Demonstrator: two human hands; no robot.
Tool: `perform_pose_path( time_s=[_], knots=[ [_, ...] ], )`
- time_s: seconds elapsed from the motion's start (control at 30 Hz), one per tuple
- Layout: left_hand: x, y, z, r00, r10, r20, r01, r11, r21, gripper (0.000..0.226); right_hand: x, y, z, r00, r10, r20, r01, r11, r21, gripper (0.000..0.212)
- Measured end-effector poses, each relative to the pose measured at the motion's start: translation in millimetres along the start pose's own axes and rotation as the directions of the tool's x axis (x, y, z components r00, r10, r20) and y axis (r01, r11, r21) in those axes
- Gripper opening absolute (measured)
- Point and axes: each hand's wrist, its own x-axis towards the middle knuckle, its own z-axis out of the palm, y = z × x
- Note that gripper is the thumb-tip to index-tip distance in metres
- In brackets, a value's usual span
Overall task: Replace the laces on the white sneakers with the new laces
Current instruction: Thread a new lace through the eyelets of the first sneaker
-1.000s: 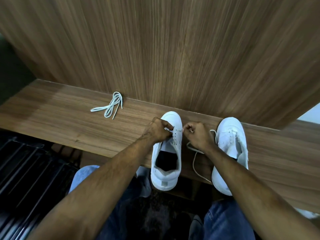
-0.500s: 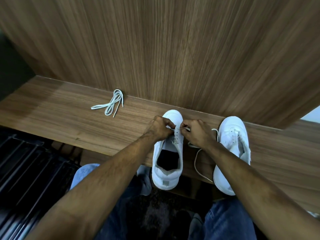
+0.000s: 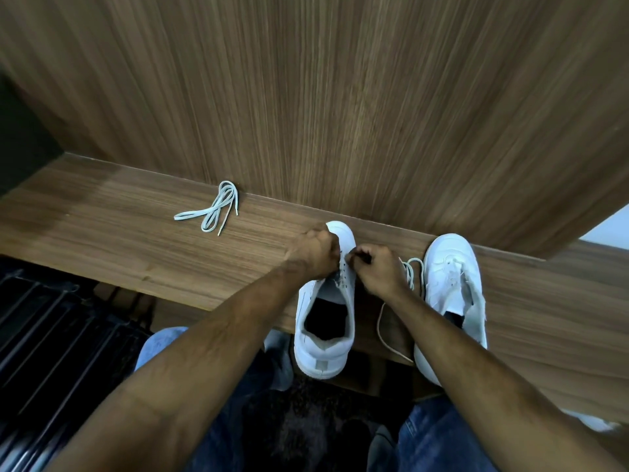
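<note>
A: What do the hands have hold of?

B: Both are curled tight over the eyelets near the toe of the left sneaker (image 3: 325, 301). The right hand (image 3: 379, 270) pinches something thin at its fingertips, most likely a lace end. The left hand (image 3: 315, 253) is bunched against the same spot; whether it pinches the lace or only steadies the eyelet flap cannot be told, since its fingers hide the contact.

A: And the shoe itself?

B: It stands on the wooden bench (image 3: 119, 233), toe toward the back panel (image 3: 340, 97), heel hanging over the front edge. No lace shows across its upper eyelets; the tongue area looks open, and the opening is dark and bare.

A: So how far along is the person?

B: Early, by the look of it. A loose lace (image 3: 391, 325) trails beside the right wrist, between the two shoes, running down to the bench edge. Whether it is old or new cannot be told. The right sneaker (image 3: 449, 287) sits just beyond, tongue splayed, with no crossed lacing plainly visible.

A: Anything else waiting?

B: A spare lace (image 3: 212, 212) lies coiled well off to the left, untouched. Judging from this, nearly all the threading on both shoes is left to do.
</note>
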Motion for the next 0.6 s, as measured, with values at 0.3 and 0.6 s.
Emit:
perform_pose_path(
  time_s=[0.3,0.6],
  knots=[
    [-10.6,-24.1,-11.0,0.991,-0.094,0.090,0.130,0.728,-0.673,0.019,5.3,-25.3,5.1,0.974,-0.206,0.091,0.202,0.978,0.047,0.015],
    [-15.5,-19.0,-2.4,0.978,-0.153,0.141,0.201,0.866,-0.459,0.041,0.6,-19.4,2.8,0.993,-0.115,0.005,0.115,0.993,0.009,0.010]
  ],
)
